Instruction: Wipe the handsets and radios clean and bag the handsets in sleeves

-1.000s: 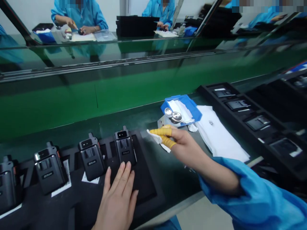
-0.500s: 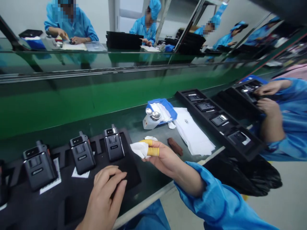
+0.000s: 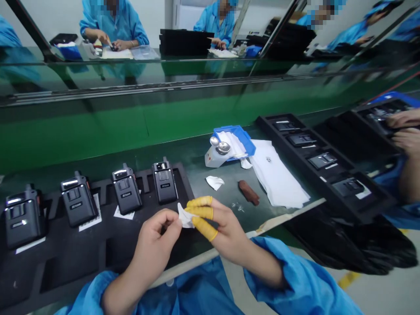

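Between my two hands, above the front edge of the bench, is a small white wipe (image 3: 185,217). My left hand (image 3: 156,238) pinches its left side between thumb and forefinger. Yellow finger cots cover several fingers of my right hand (image 3: 218,221), which grips the wipe's right side. Just behind and to the left, several black handheld radios (image 3: 165,183) marked "Riton" stand in a row in a black foam tray (image 3: 72,253). White paper slips lie under some of them. Another crumpled white wipe (image 3: 215,182) rests on the bench beyond my right hand.
A blue bin (image 3: 244,139) of wipes stands behind a white dispenser bottle (image 3: 215,158) with a metal top. Nearby lie a brown lump (image 3: 248,192) and white sheets (image 3: 278,179). At right are another black tray (image 3: 311,164), a black bag (image 3: 354,245) and a co-worker's hands (image 3: 407,131).
My left hand has moved over to the wipe and now pinches it together with my right hand. The view has shifted, bringing more of the radio row into sight.
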The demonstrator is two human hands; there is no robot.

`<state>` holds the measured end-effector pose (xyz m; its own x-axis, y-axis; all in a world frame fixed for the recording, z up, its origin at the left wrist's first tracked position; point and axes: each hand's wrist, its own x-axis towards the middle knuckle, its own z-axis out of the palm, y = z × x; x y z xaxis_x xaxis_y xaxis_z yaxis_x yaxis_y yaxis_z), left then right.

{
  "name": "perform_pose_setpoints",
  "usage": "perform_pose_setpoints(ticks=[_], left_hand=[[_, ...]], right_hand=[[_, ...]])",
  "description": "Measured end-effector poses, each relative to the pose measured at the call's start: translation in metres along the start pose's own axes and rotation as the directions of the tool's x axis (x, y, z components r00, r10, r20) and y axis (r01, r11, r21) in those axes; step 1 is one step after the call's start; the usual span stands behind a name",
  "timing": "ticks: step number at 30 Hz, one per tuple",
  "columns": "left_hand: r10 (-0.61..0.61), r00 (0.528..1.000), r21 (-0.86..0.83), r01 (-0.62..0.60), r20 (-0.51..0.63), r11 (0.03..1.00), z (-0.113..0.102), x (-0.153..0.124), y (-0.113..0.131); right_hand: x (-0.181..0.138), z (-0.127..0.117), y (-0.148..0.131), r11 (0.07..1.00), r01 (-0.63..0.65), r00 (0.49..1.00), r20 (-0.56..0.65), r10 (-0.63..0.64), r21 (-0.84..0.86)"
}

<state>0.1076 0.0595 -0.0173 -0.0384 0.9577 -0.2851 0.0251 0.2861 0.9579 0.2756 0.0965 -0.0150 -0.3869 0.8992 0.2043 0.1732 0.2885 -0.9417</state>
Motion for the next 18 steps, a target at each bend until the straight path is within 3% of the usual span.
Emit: perform_pose_setpoints(ticks=[2,5,7,9,11,13,16,18], left_hand=[[-0.055,0.998,-0.106,0.056,0.016,0.993,-0.002,0.002,0.002],[-0.171,0.982,-0.258,0.186,0.079,0.948,-0.004,0.005,0.004],[-0.216,0.972,-0.330,0.236,0.096,0.914,-0.006,0.007,0.003],[-0.197,0.980,-0.365,0.190,0.018,0.911,-0.006,0.006,0.000],[-0.117,0.982,-0.314,0.066,-0.148,0.947,-0.005,0.004,-0.003],[-0.062,0.974,-0.223,0.012,-0.217,0.975,0.000,0.000,-0.005],[-0.139,0.990,-0.275,0.133,0.000,0.952,0.009,-0.003,-0.005],[-0.162,0.976,-0.377,0.205,0.142,0.903,0.014,-0.002,-0.004]], right_hand=[[0.004,-0.005,0.000,0.956,-0.217,0.972,-0.043,0.230,0.198],[0.009,-0.010,-0.003,0.738,-0.472,0.851,0.030,0.524,0.482],[0.011,-0.012,-0.005,0.608,-0.555,0.784,0.113,0.611,0.568],[0.011,-0.012,-0.006,0.558,-0.578,0.756,0.134,0.640,0.595],[0.011,-0.012,-0.007,0.567,-0.561,0.763,0.112,0.636,0.604],[0.011,-0.010,-0.008,0.591,-0.529,0.789,0.097,0.607,0.609],[0.010,-0.006,-0.010,0.636,-0.518,0.828,0.149,0.541,0.572],[0.008,-0.004,-0.011,0.717,-0.509,0.856,0.194,0.478,0.476]])
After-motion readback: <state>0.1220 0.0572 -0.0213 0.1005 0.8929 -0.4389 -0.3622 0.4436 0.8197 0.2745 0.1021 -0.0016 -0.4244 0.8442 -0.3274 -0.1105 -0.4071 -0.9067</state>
